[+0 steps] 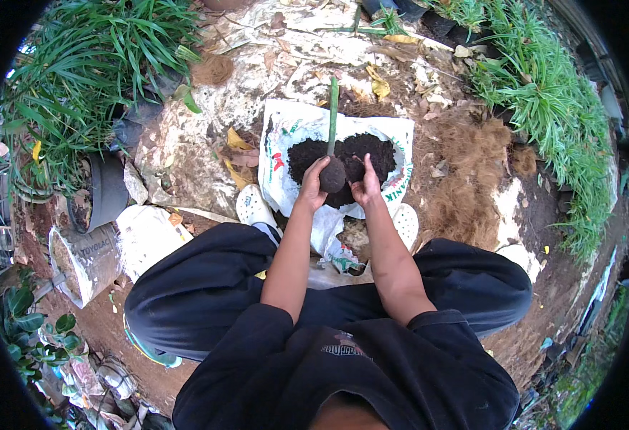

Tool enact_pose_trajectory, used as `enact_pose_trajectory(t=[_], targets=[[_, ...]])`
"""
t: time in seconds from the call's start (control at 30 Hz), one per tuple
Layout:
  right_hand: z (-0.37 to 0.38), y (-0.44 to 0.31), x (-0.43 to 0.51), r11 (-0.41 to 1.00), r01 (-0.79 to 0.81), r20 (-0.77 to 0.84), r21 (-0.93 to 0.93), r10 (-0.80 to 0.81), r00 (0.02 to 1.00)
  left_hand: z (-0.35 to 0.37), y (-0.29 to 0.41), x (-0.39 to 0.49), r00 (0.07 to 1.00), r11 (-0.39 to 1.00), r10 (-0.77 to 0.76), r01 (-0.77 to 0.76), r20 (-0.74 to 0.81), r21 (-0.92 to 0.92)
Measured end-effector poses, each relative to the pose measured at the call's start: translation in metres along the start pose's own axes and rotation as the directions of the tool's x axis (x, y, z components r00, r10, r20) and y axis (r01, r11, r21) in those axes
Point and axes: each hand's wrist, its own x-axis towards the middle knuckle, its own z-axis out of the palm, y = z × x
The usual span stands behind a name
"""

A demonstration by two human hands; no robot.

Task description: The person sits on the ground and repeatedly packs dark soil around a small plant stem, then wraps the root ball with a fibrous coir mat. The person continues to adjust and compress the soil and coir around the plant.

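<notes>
My left hand (pixel 313 185) is closed around a round, dark ball of soil (pixel 333 176). A straight green stem cutting (pixel 334 113) rises from the ball, pointing away from me. Close to its right side is my right hand (pixel 365 185), thumb raised and palm turned inward. Dark soil lies against its fingers, so I cannot tell whether it holds any. Beneath both hands, loose dark soil (pixel 376 150) fills the opened white plastic sack (pixel 403 129), which bears printed writing. The sack's torn near end (pixel 328 231) hangs toward my lap.
White clogs (pixel 252 204) flank the sack. Brown fibre (pixel 454 177) is spread to the right, with a grassy plant row (pixel 540 118) beyond. Leafy plants (pixel 104 54), a tipped black pot (pixel 104 188) and an open grey sack (pixel 88 263) stand left. Dry leaves (pixel 379 86) litter the far ground.
</notes>
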Motion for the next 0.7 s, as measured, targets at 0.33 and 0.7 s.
enact_pose_trajectory(t=[0.33, 0.7], targets=[[0.019, -0.002, -0.036, 0.985, 0.138, 0.105, -0.098, -0.128, 0.986, -0.001, -0.004, 0.008, 0.978, 0.979, 0.170, -0.153, -0.122, 0.138], [0.090, 0.019, -0.082, 0.339, 0.440, 0.221, -0.831, -0.524, 0.823, 0.018, -0.009, 0.006, 0.884, 0.755, 0.466, -0.371, -0.044, 0.541]])
